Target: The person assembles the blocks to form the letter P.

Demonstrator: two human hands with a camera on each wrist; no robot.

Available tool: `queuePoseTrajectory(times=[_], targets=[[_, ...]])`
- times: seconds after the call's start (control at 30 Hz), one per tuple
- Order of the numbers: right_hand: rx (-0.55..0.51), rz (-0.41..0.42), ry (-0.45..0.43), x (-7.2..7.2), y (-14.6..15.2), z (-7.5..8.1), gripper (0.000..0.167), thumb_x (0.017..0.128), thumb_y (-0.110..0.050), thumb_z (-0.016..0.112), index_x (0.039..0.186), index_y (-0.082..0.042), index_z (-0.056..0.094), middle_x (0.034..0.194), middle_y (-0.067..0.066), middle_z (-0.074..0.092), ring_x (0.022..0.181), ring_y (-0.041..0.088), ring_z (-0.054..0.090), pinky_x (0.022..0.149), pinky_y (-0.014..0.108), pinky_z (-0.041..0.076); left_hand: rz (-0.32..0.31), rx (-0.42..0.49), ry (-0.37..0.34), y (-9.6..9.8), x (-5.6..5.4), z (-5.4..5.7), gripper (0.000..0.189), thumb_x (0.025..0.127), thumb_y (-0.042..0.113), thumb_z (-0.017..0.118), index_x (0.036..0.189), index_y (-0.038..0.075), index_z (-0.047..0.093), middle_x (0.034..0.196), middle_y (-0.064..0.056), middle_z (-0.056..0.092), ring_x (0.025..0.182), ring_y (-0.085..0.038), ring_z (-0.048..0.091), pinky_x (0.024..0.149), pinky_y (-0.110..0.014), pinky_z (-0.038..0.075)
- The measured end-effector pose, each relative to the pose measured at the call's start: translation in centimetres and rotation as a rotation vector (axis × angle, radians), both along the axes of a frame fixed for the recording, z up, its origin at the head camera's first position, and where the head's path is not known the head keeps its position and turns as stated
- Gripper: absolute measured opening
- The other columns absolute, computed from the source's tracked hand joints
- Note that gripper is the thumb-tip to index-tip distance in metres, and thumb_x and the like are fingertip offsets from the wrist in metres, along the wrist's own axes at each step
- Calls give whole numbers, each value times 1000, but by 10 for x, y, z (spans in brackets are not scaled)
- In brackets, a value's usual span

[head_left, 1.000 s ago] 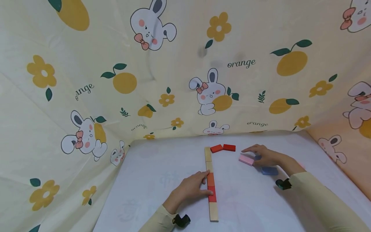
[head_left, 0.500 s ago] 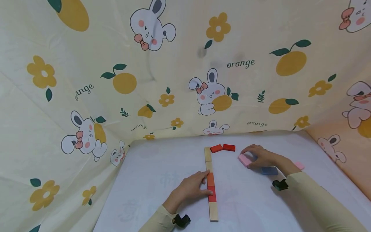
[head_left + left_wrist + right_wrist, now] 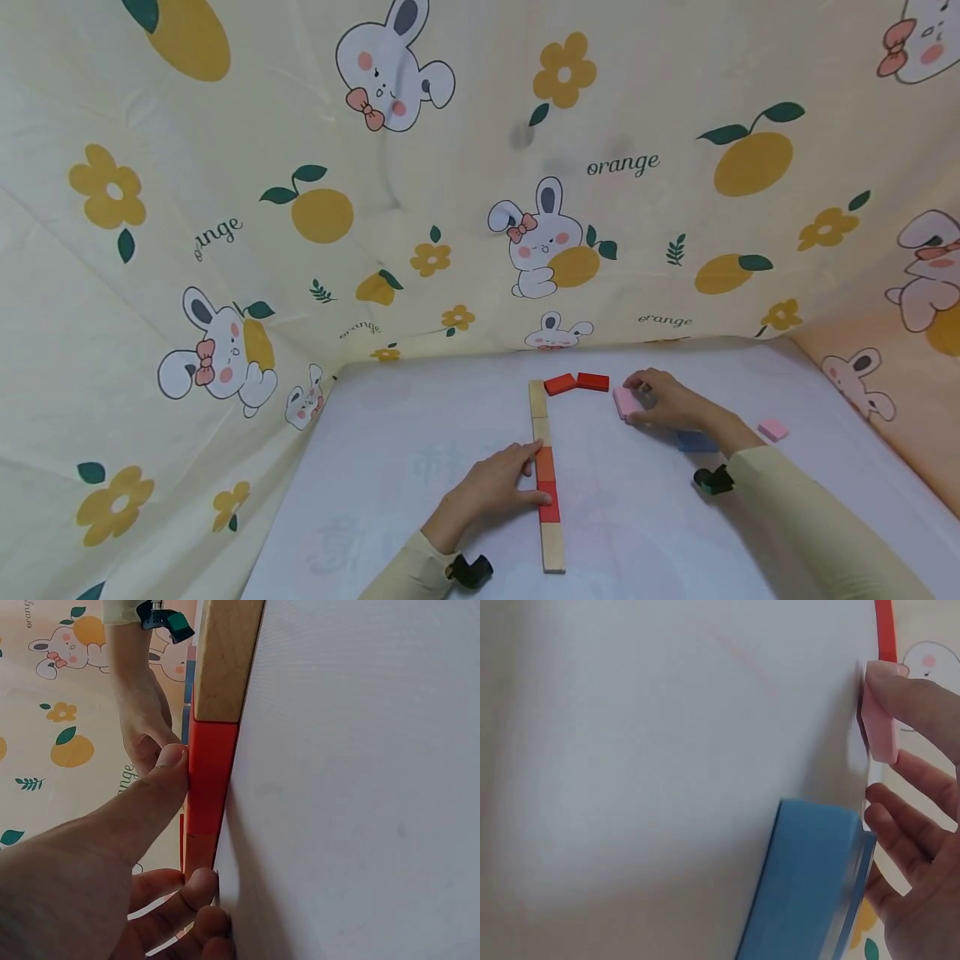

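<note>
Cloth (image 3: 465, 150), pale yellow and printed with rabbits and oranges, fills the upper head view above a white tabletop (image 3: 637, 517); the wrist views catch only patches of that print. A straight row of flat plain-wood, orange and red rectangular blocks (image 3: 546, 465) runs up the lower middle; only the left wrist view shows wood grain. The left hand (image 3: 487, 483), loosely spread, grips nothing, its thumb tip against a red block and fingertips at an orange one. The right hand (image 3: 671, 404), right of centre, pinches a pale pink rectangular block (image 3: 880, 724) between thumb and forefinger, other fingers slack. Below it lies a blue rectangular block (image 3: 696, 442); the right wrist view adds a second blue edge beside that. Two bright red rectangular blocks (image 3: 594, 382) lie left of the pinched block, a small pink piece (image 3: 772, 429) far right.
</note>
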State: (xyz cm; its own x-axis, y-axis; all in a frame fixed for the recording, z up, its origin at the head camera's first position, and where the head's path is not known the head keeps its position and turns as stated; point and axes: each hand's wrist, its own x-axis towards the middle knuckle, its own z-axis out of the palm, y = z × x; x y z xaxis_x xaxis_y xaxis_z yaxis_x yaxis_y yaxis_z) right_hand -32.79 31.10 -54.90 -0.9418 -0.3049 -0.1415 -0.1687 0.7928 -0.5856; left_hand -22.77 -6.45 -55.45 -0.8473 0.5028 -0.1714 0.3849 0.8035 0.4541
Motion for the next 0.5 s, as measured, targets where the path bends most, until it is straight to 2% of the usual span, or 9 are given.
queuePoseTrajectory(times=[0.5], targets=[[-19, 4, 15, -5, -7, -1, 73, 88, -41, 90, 144, -8, 57, 137, 17, 56, 127, 38, 51, 106, 62, 49, 7, -7, -5, 1, -2, -2, 94, 87, 64, 82, 166, 29, 43, 98, 14, 51, 86, -3, 50, 69, -26, 43]])
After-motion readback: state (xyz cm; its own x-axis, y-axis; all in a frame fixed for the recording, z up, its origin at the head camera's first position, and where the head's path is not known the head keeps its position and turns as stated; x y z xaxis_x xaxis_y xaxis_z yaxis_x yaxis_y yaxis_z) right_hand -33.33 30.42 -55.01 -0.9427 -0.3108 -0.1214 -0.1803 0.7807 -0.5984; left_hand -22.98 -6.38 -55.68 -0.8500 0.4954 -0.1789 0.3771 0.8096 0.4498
